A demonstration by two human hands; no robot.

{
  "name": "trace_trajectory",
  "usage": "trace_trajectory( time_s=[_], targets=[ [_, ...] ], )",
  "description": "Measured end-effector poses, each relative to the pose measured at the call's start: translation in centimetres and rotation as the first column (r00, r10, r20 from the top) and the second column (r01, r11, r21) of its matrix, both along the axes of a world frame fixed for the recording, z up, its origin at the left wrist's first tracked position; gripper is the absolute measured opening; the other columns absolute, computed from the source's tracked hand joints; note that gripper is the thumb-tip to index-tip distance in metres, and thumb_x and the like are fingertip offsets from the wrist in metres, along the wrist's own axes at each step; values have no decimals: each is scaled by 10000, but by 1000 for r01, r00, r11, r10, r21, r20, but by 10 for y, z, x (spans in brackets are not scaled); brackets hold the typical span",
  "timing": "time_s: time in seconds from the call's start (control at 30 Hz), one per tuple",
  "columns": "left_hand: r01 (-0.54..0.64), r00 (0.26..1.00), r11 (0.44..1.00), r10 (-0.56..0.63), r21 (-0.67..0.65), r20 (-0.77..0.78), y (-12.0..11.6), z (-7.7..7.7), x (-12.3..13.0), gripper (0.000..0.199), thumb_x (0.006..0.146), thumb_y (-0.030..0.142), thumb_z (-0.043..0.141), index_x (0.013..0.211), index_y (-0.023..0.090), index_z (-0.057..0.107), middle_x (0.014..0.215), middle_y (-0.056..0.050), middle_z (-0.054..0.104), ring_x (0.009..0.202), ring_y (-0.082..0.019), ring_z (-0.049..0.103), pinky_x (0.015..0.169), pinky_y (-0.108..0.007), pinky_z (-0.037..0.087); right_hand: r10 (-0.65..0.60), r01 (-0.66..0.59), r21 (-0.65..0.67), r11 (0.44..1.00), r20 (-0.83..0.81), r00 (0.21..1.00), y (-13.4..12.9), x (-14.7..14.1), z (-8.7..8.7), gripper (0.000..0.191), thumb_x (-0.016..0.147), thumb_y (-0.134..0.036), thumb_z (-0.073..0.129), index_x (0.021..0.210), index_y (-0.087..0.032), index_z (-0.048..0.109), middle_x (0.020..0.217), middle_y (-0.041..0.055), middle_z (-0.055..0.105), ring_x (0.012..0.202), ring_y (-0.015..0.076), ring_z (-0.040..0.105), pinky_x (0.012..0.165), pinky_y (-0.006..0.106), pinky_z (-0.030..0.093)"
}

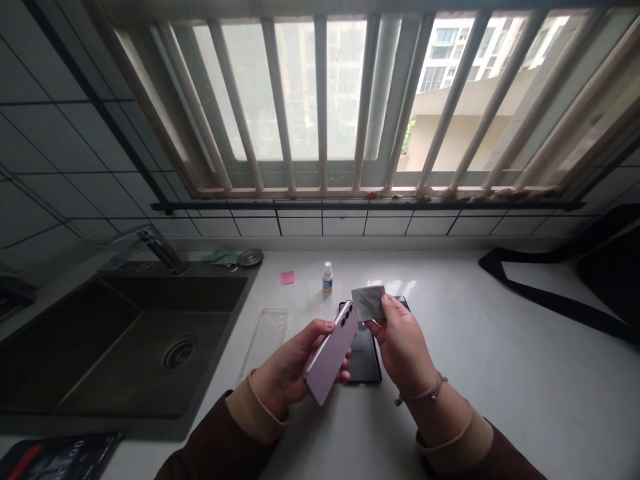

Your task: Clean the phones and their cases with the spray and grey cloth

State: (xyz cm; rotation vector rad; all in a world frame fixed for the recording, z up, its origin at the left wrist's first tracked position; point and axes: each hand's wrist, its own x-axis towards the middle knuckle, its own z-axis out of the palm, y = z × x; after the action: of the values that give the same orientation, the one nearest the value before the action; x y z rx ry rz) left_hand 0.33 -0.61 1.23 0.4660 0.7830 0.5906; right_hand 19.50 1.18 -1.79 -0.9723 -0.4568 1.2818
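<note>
My left hand (295,357) grips a pale purple smartphone (333,360) by its edges, tilted, with its back and camera lenses facing me. A small grey cloth (369,302) is pinched in my right hand (403,340), beside the phone's top end. Beneath the phone and cloth, a dark flat device with a black rim (367,363) lies on the counter, partly covered by my hands. To the left of it is a clear phone case (267,333). A small white spray bottle (327,279) stands upright behind the phone.
A pink sticky note (287,277) lies left of the bottle. The dark sink (200,293) and its faucet (160,248) are on the left, with a green cloth (221,258) and a metal drain strainer (250,257) behind. A black strap (493,267) and bag lie at right.
</note>
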Motion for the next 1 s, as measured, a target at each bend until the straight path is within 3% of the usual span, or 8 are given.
trace_trajectory(
  time_s=[0.13, 0.27, 0.33, 0.4, 0.47, 0.53, 0.73, 1.0],
  targets=[
    [90, 968, 988, -58, -123, 244, -3, 2, 3, 605, 800, 398, 785, 1260, 21, 672, 907, -70, 631, 676, -120, 602, 638, -233, 540, 94, -96, 24, 995, 45, 995, -3, -4, 0, 295, 898, -497, 757, 985, -216, 733, 985, 59, 773, 844, 197, 734, 757, 321, 640],
    [53, 973, 992, -26, -113, 230, -4, -1, 5, 531, 846, 381, 763, 1230, 23, 681, 885, -47, 604, 633, -94, 560, 589, -207, 523, 126, -158, 93, 983, 286, 950, -9, -3, 2, 362, 983, -556, 650, 1050, -211, 739, 1029, 67, 790, 913, 220, 748, 829, 349, 634],
    [11, 986, 998, -1, -60, 169, -5, -3, 7, 460, 868, 359, 758, 1206, 53, 692, 885, -41, 603, 648, -101, 570, 612, -221, 550, 83, -194, 149, 970, 547, 833, -13, -1, 5, 375, 1035, -546, 576, 1060, -217, 754, 1001, 69, 798, 893, 230, 750, 824, 356, 627],
    [-35, 994, 999, 35, 0, 106, -5, -5, 9, 376, 877, 336, 763, 1149, 83, 703, 885, -39, 606, 655, -104, 574, 614, -229, 561, -4, -243, 210, 947, 765, 644, -17, 0, 8, 354, 1076, -480, 524, 1127, -230, 769, 1040, 76, 810, 919, 242, 763, 843, 368, 625],
    [-59, 996, 997, 55, 52, 70, -6, -6, 9, 314, 874, 323, 776, 1085, 101, 704, 882, -39, 606, 652, -105, 572, 583, -223, 547, -98, -299, 279, 913, 860, 501, -20, 1, 10, 328, 1095, -388, 499, 1235, -244, 758, 1171, 84, 809, 1048, 257, 774, 928, 390, 625],
    [-62, 997, 994, 56, 90, 62, -7, -4, 10, 295, 866, 315, 793, 1058, 112, 699, 883, -37, 604, 650, -105, 569, 549, -213, 522, -177, -350, 348, 870, 882, 436, -21, 1, 10, 325, 1093, -303, 499, 1309, -249, 736, 1310, 87, 774, 1202, 263, 745, 1039, 410, 605],
    [-99, 992, 990, 91, 95, 87, -9, 4, 11, 296, 854, 298, 829, 1045, 107, 708, 885, -37, 595, 648, -88, 543, 517, -183, 467, -273, -445, 424, 789, 890, 366, -19, 1, 7, 412, 1063, -148, 506, 1416, -271, 680, 1507, 86, 646, 1380, 264, 642, 1166, 449, 552],
    [-218, 969, 976, 219, -17, 116, -6, 3, 11, 157, 940, 273, 730, 1010, 133, 711, 832, -36, 638, 651, -116, 596, 495, -201, 439, -302, -563, 480, 673, 873, 382, -20, -4, 6, 554, 1004, -50, 540, 1497, -288, 626, 1553, 70, 604, 1469, 284, 546, 1232, 514, 488]
  ],
)
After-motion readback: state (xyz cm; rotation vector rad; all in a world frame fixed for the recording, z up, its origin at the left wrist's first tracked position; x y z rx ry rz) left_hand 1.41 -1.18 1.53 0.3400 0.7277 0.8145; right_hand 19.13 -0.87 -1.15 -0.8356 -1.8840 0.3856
